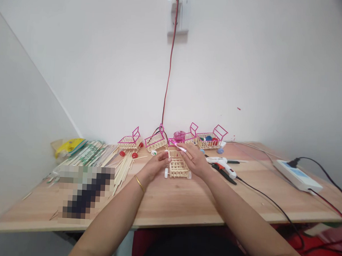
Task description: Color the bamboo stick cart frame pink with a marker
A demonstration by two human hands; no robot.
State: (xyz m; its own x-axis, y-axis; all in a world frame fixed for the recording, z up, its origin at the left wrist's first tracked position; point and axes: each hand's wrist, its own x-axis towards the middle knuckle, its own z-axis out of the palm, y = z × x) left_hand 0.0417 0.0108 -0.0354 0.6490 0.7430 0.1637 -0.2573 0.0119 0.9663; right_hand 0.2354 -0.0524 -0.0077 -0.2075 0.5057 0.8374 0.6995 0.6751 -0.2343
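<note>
Left fingers [163, 156], curled onto the stick cart [179, 169] beside them, seemingly steady it so right fingers [188, 153], closed around a pink-tipped brush [181, 147], can work.

No text, brand or number can be read. The paper wrappers [89, 151] at the left of the counter [181, 208] bear green print, too small and blurred to make out. A pale blue label sits on top of the white power strip [297, 178], its wording illegible. The small white cap [154, 152] carries a dark green mark whose shape cannot be told.
</note>
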